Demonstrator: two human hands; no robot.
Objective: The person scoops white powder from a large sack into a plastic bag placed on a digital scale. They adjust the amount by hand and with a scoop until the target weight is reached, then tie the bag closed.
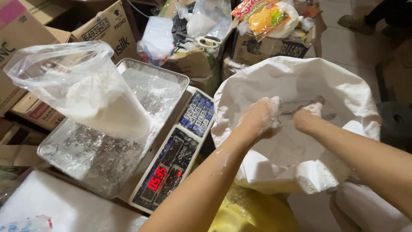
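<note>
Sack (343, 92) of white powder, at 3 o'clock from the scale (171, 165), looks heavy and slumping; its rolled rim seems the best hold. Left hand (262, 118) and right hand (307, 116) reach inside; their grip cannot be told. Bag (90, 96) on the tray (171, 75) looks soft. Boxes (266, 47) crowd 12 o'clock.

I sit low among stock. Pale floor tiles (343, 43) run off to my far right, lit flat and bright from above. Brown cardboard boxes (38, 25) stack up on the far left, and more cartons (266, 49) stand straight ahead, stuffed with crumpled plastic bags (201, 19) and a snack packet (264, 17). Someone's shoe (352, 21) rests on the tiles at the far right. A dark object (395, 122) sits at my right, too unclear to name.
</note>
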